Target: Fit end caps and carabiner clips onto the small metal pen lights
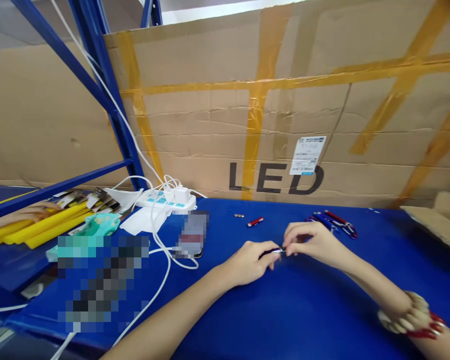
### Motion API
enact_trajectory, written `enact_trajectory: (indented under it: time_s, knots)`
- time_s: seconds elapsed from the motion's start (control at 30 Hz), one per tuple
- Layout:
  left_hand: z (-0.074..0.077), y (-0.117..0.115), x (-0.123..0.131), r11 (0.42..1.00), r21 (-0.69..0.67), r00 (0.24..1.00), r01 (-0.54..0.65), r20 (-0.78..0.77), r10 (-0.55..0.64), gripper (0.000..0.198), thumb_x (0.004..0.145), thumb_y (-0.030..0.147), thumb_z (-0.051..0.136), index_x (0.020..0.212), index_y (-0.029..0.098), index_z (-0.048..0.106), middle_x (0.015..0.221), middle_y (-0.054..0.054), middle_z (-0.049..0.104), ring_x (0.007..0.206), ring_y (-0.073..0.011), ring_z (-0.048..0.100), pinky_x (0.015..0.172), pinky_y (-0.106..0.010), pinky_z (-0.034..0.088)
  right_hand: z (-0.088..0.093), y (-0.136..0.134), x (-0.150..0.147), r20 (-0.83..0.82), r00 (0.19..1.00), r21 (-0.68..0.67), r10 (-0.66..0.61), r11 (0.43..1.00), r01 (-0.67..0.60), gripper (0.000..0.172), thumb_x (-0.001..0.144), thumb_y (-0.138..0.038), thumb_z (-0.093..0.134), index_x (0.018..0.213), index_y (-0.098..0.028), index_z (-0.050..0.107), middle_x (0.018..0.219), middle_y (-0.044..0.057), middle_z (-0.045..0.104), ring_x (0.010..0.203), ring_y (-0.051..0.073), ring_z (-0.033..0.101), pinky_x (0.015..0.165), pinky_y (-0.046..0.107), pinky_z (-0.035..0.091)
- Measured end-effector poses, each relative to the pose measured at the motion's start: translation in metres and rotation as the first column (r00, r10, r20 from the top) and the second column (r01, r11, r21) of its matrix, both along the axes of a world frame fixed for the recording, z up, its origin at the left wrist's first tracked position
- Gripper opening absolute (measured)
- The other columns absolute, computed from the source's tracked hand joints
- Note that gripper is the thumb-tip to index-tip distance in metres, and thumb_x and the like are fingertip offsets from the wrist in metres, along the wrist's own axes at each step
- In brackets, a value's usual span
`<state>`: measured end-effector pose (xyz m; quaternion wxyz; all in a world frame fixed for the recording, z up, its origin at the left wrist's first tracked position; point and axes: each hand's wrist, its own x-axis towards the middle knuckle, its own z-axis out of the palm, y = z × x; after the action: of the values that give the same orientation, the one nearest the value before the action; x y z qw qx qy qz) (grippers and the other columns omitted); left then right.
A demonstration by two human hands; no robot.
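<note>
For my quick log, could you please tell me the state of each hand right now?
Left hand: closed, holding a small part.
Right hand: closed, fingers pinching the small part's dark end.

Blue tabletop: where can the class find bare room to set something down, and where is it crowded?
The blue tabletop shows bare between the left forearm and right forearm, and between the right forearm and the cardboard flap. Crowded: the left side, with power strip, white cable and blurred phone; and beyond the right hand, where red and blue slender pieces bunch.
</note>
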<state>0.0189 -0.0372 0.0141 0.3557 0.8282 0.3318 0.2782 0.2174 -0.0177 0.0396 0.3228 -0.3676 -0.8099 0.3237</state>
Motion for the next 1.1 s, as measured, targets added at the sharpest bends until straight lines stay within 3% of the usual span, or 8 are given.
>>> enact_trajectory:
  time_s: [0.3, 0.47, 0.53, 0.6, 0.7, 0.77, 0.93, 1.1]
  knots:
    - [0.000, -0.005, 0.000, 0.995, 0.094, 0.990, -0.030, -0.131, 0.043, 0.022, 0.092, 0.029, 0.039, 0.087, 0.024, 0.060, 0.072, 0.005, 0.060, 0.061, -0.0119, 0.054, 0.056, -0.020, 0.035, 0.002, -0.004, 0.004, 0.104, 0.992, 0.237, 0.076, 0.966, -0.099, 0.026, 0.077, -0.040, 0.066, 0.066, -0.017, 0.070, 0.067, 0.004, 0.065, 0.061, 0.013, 0.059, 0.057, 0.023, 0.046]
    - [-0.003, -0.011, 0.002, 0.986, 0.156, 0.984, -0.065, -0.155, 0.089, 0.020, 0.092, 0.025, 0.041, 0.088, 0.024, 0.060, 0.068, 0.005, 0.061, 0.060, -0.0126, 0.056, 0.054, -0.020, 0.036, 0.001, -0.009, 0.000, 0.152, 0.984, 0.241, 0.091, 0.962, -0.126, 0.023, 0.079, -0.034, 0.065, 0.065, -0.017, 0.070, 0.066, 0.003, 0.065, 0.062, 0.013, 0.060, 0.058, 0.023, 0.046]
    - [-0.003, -0.012, 0.003, 0.975, 0.195, 0.979, -0.104, -0.153, 0.135, 0.021, 0.092, 0.024, 0.040, 0.088, 0.023, 0.060, 0.070, 0.004, 0.063, 0.062, -0.0139, 0.058, 0.055, -0.021, 0.037, 0.001, -0.012, -0.003, 0.097, 0.994, 0.182, 0.047, 0.981, -0.064, 0.024, 0.077, -0.035, 0.066, 0.063, -0.016, 0.069, 0.066, 0.003, 0.064, 0.059, 0.012, 0.060, 0.056, 0.023, 0.047]
    - [-0.003, -0.013, 0.004, 0.959, 0.240, 0.973, -0.151, -0.138, 0.188, 0.022, 0.093, 0.023, 0.039, 0.091, 0.023, 0.060, 0.079, 0.001, 0.066, 0.070, -0.0161, 0.061, 0.060, -0.023, 0.040, 0.000, -0.015, -0.006, 0.000, 0.999, 0.005, -0.045, 0.999, 0.045, 0.027, 0.073, -0.039, 0.069, 0.062, -0.015, 0.067, 0.061, 0.002, 0.063, 0.051, 0.012, 0.059, 0.049, 0.023, 0.048]
    - [-0.004, -0.013, 0.005, 0.932, 0.302, 0.963, -0.198, -0.118, 0.243, 0.023, 0.093, 0.022, 0.037, 0.098, 0.022, 0.060, 0.094, -0.004, 0.068, 0.084, -0.0201, 0.063, 0.071, -0.027, 0.043, 0.001, -0.018, -0.011, -0.082, 0.984, -0.320, -0.157, 0.939, 0.123, 0.033, 0.065, -0.045, 0.074, 0.065, -0.013, 0.064, 0.049, -0.001, 0.058, 0.039, 0.011, 0.055, 0.038, 0.021, 0.047]
    - [-0.004, -0.012, 0.004, 0.923, 0.329, 0.960, -0.201, -0.121, 0.252, 0.024, 0.092, 0.022, 0.038, 0.100, 0.022, 0.061, 0.097, -0.005, 0.068, 0.087, -0.0216, 0.063, 0.075, -0.029, 0.044, 0.002, -0.018, -0.013, -0.095, 0.983, -0.429, -0.159, 0.897, 0.104, 0.036, 0.060, -0.046, 0.076, 0.063, -0.013, 0.063, 0.044, -0.002, 0.055, 0.037, 0.010, 0.054, 0.036, 0.020, 0.048]
    - [-0.004, -0.007, 0.002, 0.918, 0.336, 0.961, -0.211, -0.101, 0.258, 0.022, 0.092, 0.023, 0.040, 0.104, 0.024, 0.059, 0.102, -0.003, 0.068, 0.093, -0.0197, 0.063, 0.080, -0.027, 0.046, 0.003, -0.018, -0.015, -0.116, 0.979, -0.497, -0.169, 0.863, 0.091, 0.042, 0.055, -0.049, 0.077, 0.060, -0.012, 0.058, 0.045, -0.003, 0.056, 0.037, 0.007, 0.052, 0.037, 0.019, 0.049]
    - [-0.001, -0.006, 0.006, 0.928, 0.277, 0.956, -0.248, -0.087, 0.282, 0.018, 0.092, 0.025, 0.041, 0.101, 0.026, 0.058, 0.101, 0.001, 0.068, 0.092, -0.0175, 0.064, 0.078, -0.025, 0.046, 0.005, -0.012, -0.008, -0.020, 0.988, -0.348, -0.151, 0.928, 0.135, 0.043, 0.066, -0.056, 0.067, 0.072, -0.014, 0.060, 0.053, -0.001, 0.058, 0.045, 0.010, 0.056, 0.040, 0.021, 0.051]
